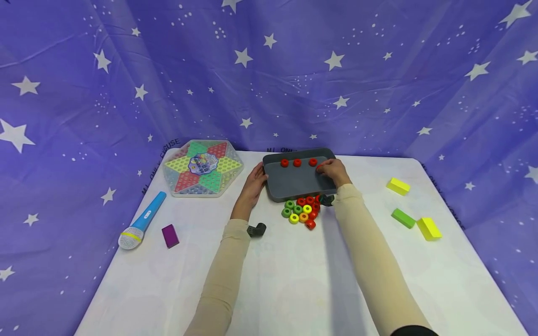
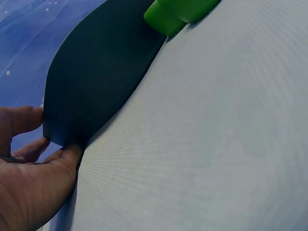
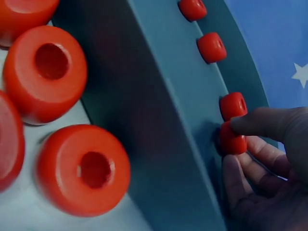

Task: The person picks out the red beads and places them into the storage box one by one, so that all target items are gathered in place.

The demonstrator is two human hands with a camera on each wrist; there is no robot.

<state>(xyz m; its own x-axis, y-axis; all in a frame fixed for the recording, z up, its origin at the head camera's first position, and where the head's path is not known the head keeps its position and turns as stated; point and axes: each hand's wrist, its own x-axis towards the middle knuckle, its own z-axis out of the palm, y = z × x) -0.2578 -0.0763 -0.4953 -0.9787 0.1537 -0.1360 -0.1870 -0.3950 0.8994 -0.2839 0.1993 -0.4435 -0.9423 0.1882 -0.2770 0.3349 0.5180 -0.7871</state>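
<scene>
A dark grey tray (image 1: 294, 182) stands at the far side of the table. My left hand (image 1: 253, 184) touches the outside of its left end, thumb and fingertips against the wall in the left wrist view. Inside the tray, my right hand (image 1: 335, 171) pinches a red bead (image 3: 233, 139) between thumb and fingers. Three other red beads (image 1: 297, 162) sit in a row along the tray's back wall. In the right wrist view the pinched bead is close to the nearest red bead (image 3: 234, 106). Before the tray lies a cluster of red, green (image 1: 289, 204), yellow (image 1: 294, 218) and orange beads.
A Chinese checkers box (image 1: 189, 179) lies at the back left, with a blue toy microphone (image 1: 147, 212) and a purple block (image 1: 170, 236) nearer. Two yellow blocks (image 1: 398, 186) and a green block (image 1: 403, 218) lie on the right. A starry purple curtain hangs behind the table.
</scene>
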